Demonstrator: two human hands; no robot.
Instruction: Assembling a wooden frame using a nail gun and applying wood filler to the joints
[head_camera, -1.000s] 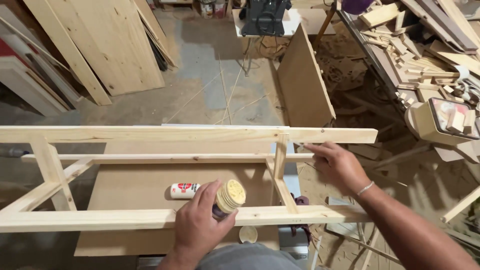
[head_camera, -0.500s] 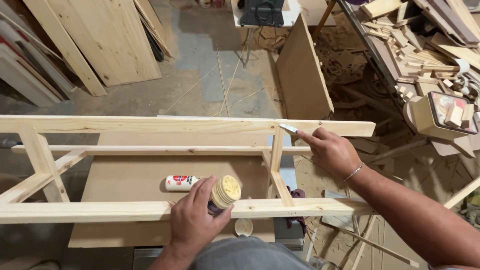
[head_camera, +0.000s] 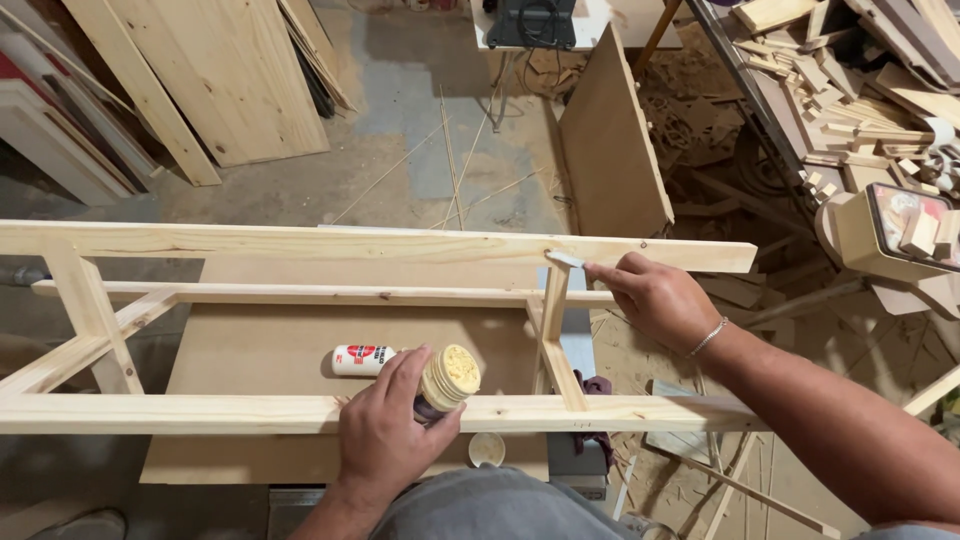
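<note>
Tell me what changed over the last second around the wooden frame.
The right hand moved from the frame's inner rail up to the far rail, its small pale blade now at the joint above the upright. The left hand kept holding the open filler jar; the white tube stayed put.

woodworking shop | leaning boards (head_camera: 215, 80); offcut pile (head_camera: 850, 90); sawdust floor (head_camera: 440, 160)

My left hand (head_camera: 385, 440) covers most of the jar (head_camera: 445, 380), hiding its body. The wooden frame (head_camera: 300, 412) runs off the left edge. The small tube's (head_camera: 362, 359) label is too small to make out.
</note>
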